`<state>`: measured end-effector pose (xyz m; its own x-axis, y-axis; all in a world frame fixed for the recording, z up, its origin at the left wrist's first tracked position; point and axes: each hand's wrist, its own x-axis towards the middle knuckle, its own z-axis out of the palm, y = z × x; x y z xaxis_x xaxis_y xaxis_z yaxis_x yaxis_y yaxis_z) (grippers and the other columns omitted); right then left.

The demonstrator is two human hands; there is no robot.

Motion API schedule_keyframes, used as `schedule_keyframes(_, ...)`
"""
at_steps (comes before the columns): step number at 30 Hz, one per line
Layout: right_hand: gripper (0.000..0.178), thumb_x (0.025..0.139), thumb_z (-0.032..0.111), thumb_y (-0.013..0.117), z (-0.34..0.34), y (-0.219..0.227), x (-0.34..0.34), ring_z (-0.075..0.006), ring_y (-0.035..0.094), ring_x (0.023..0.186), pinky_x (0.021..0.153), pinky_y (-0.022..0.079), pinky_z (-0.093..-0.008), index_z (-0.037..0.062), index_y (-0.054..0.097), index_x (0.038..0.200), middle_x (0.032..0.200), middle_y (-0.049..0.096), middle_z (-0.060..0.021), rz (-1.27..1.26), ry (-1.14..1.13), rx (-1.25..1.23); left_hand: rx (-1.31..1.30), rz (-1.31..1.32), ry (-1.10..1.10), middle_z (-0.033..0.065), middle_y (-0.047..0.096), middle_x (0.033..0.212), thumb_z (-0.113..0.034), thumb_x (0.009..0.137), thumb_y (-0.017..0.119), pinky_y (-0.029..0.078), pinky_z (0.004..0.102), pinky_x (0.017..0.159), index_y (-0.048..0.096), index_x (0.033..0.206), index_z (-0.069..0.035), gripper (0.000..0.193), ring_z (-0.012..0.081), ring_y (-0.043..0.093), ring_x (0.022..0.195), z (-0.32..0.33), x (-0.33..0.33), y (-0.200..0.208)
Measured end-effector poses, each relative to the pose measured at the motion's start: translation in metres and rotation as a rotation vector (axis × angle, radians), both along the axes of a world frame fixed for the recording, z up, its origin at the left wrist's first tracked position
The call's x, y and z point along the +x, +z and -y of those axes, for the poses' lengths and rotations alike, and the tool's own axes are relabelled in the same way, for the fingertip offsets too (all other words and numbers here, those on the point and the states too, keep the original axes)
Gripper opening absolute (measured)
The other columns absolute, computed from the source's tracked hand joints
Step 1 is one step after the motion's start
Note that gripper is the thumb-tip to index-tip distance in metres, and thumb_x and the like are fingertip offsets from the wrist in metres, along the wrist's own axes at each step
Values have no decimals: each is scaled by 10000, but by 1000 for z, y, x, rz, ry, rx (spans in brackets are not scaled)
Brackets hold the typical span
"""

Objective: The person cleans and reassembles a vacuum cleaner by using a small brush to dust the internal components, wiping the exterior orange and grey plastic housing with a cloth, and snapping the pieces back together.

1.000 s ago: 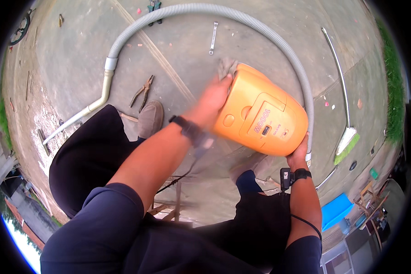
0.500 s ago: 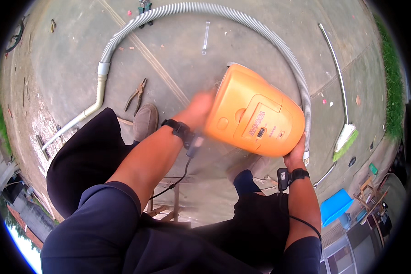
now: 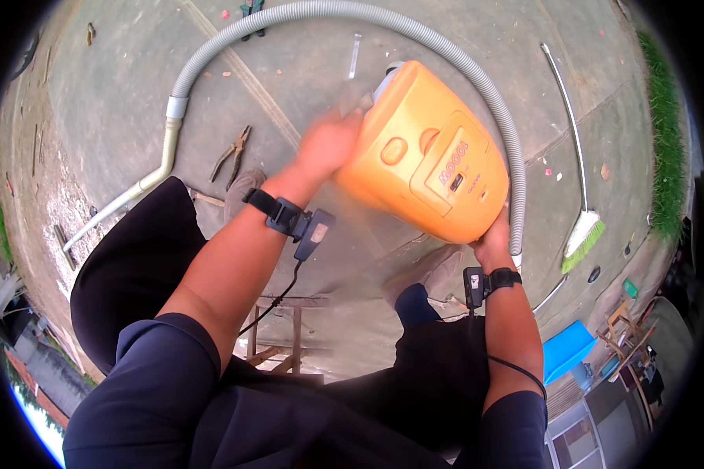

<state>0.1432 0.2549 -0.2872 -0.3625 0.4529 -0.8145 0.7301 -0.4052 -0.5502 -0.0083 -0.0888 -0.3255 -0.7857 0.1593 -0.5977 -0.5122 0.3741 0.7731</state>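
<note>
An orange vacuum cleaner body [image 3: 422,168] is held tilted above the concrete, its rounded end toward my right. My right hand [image 3: 494,241] grips it from beneath at that near right end, the fingers mostly hidden under it. Close against its left side is my left hand [image 3: 330,142], blurred and curled closed. A greyish smear [image 3: 357,100] shows at its fingertips; what it is, I cannot make out. From the far side to the right, a grey ribbed hose [image 3: 403,22] arches around the body, with a pale bent wand [image 3: 168,148] on its left end.
Pliers [image 3: 231,159] lie by my left foot, and a hammer's wooden handle [image 3: 206,199] shows nearby. Farther off are a small metal strip [image 3: 355,56] and dark-green-handled pliers [image 3: 252,19]. A green-bristled broom [image 3: 583,242] and a blue container [image 3: 568,352] are on the right.
The vacuum cleaner body has shifted up and slightly left in the picture. My left hand has moved away from me along its side. My right hand still supports it.
</note>
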Motion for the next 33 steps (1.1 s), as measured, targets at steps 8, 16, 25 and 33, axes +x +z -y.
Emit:
schedule_keyframes(8,732,1009,646,410,64,37,-92,-357,420,1427,1166,340,-489,134,444,1532,1551,443,-157,-163,1015,1122,296,27,262,277,689,1099,-363,1001,558,534,467,821,638,1213,29,454,478,657,964,1,-12,11)
schedule_keyframes(16,717,1000,678,393,51,31,-98,-346,419,1430,1156,356,-500,191,477,1519,1550,463,-124,-16,952,1053,-263,-1130,-432,125,609,1396,-226,909,643,335,550,1159,679,1234,-103,350,332,488,1387,-49,87,76)
schedule_keyframes(25,693,1009,677,367,55,32,-94,-332,405,1443,1154,341,-562,219,479,1517,1546,466,-111,6,933,1050,-442,-1026,-264,123,608,1402,-195,910,636,400,490,1120,647,1284,-89,389,360,518,1346,-21,50,77)
schedule_keyframes(33,687,1014,666,362,60,35,-95,-333,415,1434,1149,335,-586,214,476,1520,1541,472,-111,0,944,1057,142,331,526,125,612,1322,-326,1047,533,480,413,1001,505,1407,-28,468,256,538,1269,16,52,37)
